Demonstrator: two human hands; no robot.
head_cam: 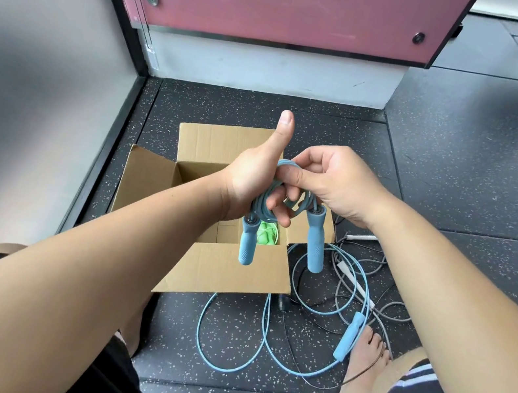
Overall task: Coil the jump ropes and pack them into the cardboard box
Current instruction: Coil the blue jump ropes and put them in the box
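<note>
- One cardboard box [145,183] stands on the floor [458,197] at left of centre, flaps open. A green rope [266,234] lies inside it.
- Left hand [254,178]: fingers curled through the middle of the coiled blue jump rope [259,206], thumb raised clear. The bundle is held in the air above the open box.
- Both blue handles [247,246] hang down from the coil, one on each side, free of any grip.
- Right hand [333,181]: close against the left, thumb and fingers pinching the upper loops of the same coil.
- Handling judgement: the cord looks light, soft and springy, so the loops are likely to open if released loosely. The sound hold is across all turns at once, not by the dangling handles, which would swing and drag the coil apart.
- Right of the box, a loose light blue rope [349,337] lies tangled with grey cords [397,305] on the floor, not yet coiled. They cross one another and will probably need separating, handles first.
</note>
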